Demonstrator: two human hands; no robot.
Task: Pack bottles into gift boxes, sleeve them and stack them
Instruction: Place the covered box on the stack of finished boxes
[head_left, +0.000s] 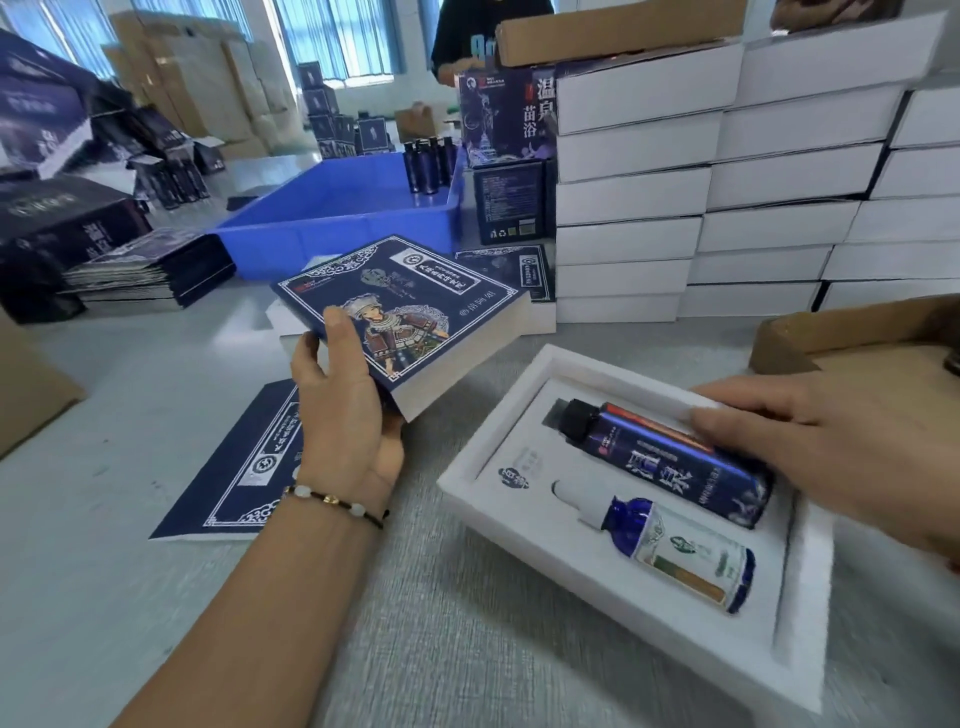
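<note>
Left hand (345, 410) grips navy printed lid (400, 317); right hand (831, 447), fingers flat, seats dark blue bottle (670, 457) in white foam tray (519, 467). Lidding, sleeving, stacking remain.

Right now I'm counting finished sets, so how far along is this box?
Done: the small dropper bottle lies in the white foam tray, and white boxes are stacked behind. In hand: right hand presses the tall dark bottle into its slot; left hand holds the printed blue lid. Left: closing, sleeving, stacking.
</note>
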